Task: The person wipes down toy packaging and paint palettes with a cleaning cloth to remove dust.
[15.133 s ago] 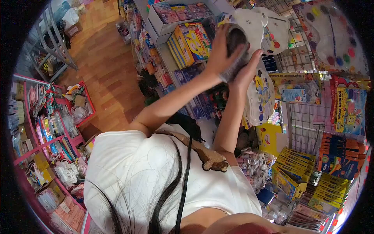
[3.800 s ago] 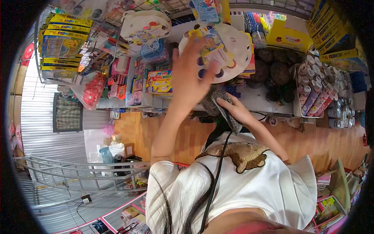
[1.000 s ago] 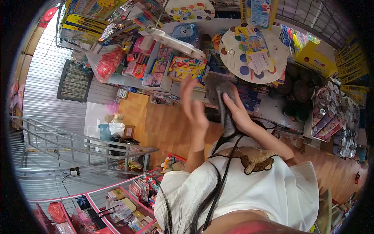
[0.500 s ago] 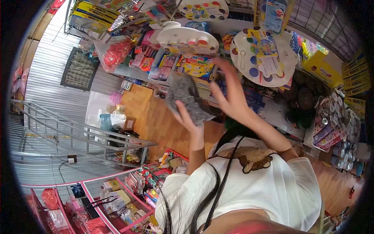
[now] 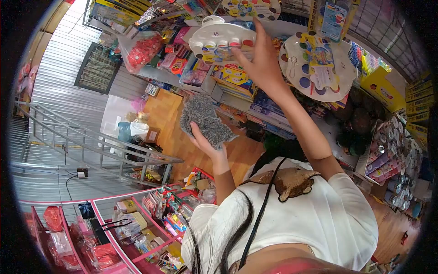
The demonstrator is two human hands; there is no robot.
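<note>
My left hand [image 5: 207, 144] is closed around a fuzzy grey cloth [image 5: 204, 121], held up over the wooden floor, with the thumb across its front. My right hand [image 5: 264, 61] reaches up to a hanging white paint palette [image 5: 219, 33] with round colour wells. Its thumb lies over the palette's lower front and the fingers are at the right edge, so that edge sits between them. Another, larger paint palette [image 5: 296, 59] hangs just right of my right wrist, with colour discs and a blue-yellow packet on it. A third palette [image 5: 251, 8] is higher up.
Boxed stationery [image 5: 235, 75] stands on the shelf below the palettes. A plastic bag of red items [image 5: 141, 52] hangs at left. Metal railing [image 5: 105, 157] runs at lower left, above a pink-edged display case [image 5: 132, 201]. Rolls and cans [image 5: 388, 150] fill a rack at right.
My right hand has moved up and left onto the hanging palette, whose front now faces me more. My left hand and the cloth have moved slightly down and left.
</note>
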